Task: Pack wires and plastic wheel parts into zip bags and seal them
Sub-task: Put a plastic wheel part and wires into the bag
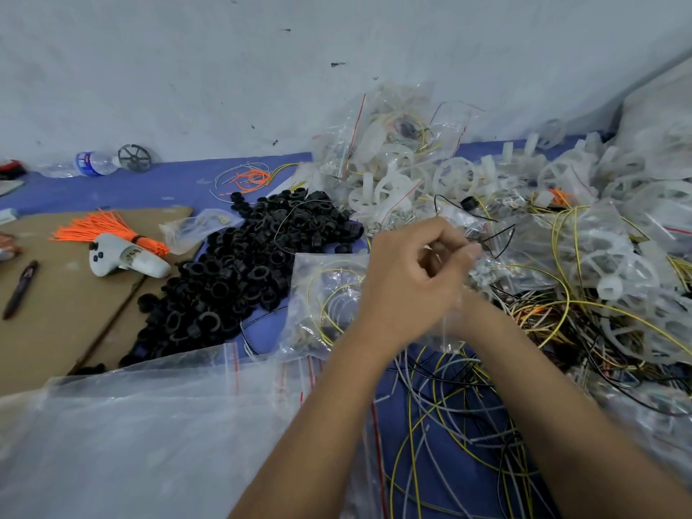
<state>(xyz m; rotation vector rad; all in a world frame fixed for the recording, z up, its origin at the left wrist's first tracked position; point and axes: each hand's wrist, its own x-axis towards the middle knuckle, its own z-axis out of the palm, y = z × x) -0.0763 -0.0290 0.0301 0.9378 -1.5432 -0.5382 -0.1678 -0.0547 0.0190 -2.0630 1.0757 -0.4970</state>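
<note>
The left hand (pixel 408 282) was curled, its fingers (pixel 455 234) pinching the top of a small clear zip bag (pixel 483 264) together with a thin black wire (pixel 498 237); the right hand (pixel 458 320) lay mostly hidden beneath the left one and behind crumpled plastic, so whether its fingers were closed could not be told; the held bag was too blurred to give its long axis or contents. Just left of the hands one filled zip bag (pixel 322 301) lay flat on the blue counter (pixel 112 189), holding coiled yellow and white wire. Below the forearms loose wires (pixel 449 417), grey, yellow and black and too tangled to count, sprawled in loops; a stack of empty zip bags (pixel 149 425) with red seal strips lay at lower left. Further left sat one heap of black plastic rings (pixel 243 271), too many to count; beyond the hands, white plastic wheel parts (pixel 412 181) mixed with packed bags formed a pile against the wall. On the cardboard (pixel 56 294) were one bundle of orange cable ties (pixel 105 230), one white controller (pixel 127 260) and one pen (pixel 20 288); one water bottle (pixel 93 163) lay on its side by the wall.
</note>
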